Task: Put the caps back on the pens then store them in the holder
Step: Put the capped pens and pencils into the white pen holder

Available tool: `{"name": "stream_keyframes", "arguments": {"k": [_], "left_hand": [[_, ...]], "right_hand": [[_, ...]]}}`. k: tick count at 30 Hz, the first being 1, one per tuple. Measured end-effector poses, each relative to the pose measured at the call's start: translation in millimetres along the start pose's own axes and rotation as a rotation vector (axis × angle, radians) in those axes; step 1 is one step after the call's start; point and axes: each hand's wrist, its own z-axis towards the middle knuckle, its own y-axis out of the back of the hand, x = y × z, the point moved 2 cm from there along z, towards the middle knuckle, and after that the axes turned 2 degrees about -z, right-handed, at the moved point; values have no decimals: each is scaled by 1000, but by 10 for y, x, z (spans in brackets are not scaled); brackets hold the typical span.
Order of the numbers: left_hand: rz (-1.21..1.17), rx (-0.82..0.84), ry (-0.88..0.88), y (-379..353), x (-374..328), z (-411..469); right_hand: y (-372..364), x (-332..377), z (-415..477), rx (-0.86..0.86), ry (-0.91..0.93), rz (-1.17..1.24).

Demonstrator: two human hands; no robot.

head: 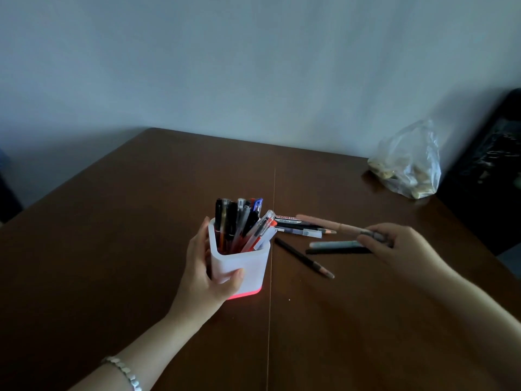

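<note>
Two hands are over a brown table. The left hand grips the holder, thumb on the near face and fingers round its far left side. The holder is white with a glowing pink base. It stands upright beside the table's middle seam and is crammed with pens, some upright, some leaning right over the rim.

The right hand is out to the right, low over the table, its fingers curled and pinching a dark pen. That pen is blurred, and I cannot tell whether it has a cap on.

More lie loose between the holder and the right hand. A marker printed WHITEBOARD is just beside the holder's rim, with a pink pen next to it. A grey pen and a black pen lie side by side, their right ends at the hand. A dark pencil slants toward me.

A clear bag of pale lumps sits at the table's far right edge by the wall. A silver bracelet circles the left wrist.
</note>
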Motion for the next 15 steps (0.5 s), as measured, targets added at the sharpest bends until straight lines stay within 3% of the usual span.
{"name": "stream_keyframes", "arguments": {"k": [5, 12, 15], "left_hand": [[-29, -3, 25, 1, 20, 1], [-34, 1, 12, -1, 28, -3], [-26, 0, 5, -1, 34, 1]], "right_hand": [[343, 371, 154, 145, 116, -113], [546, 579, 375, 313, 166, -506], [377, 592, 359, 409, 173, -490]]}}
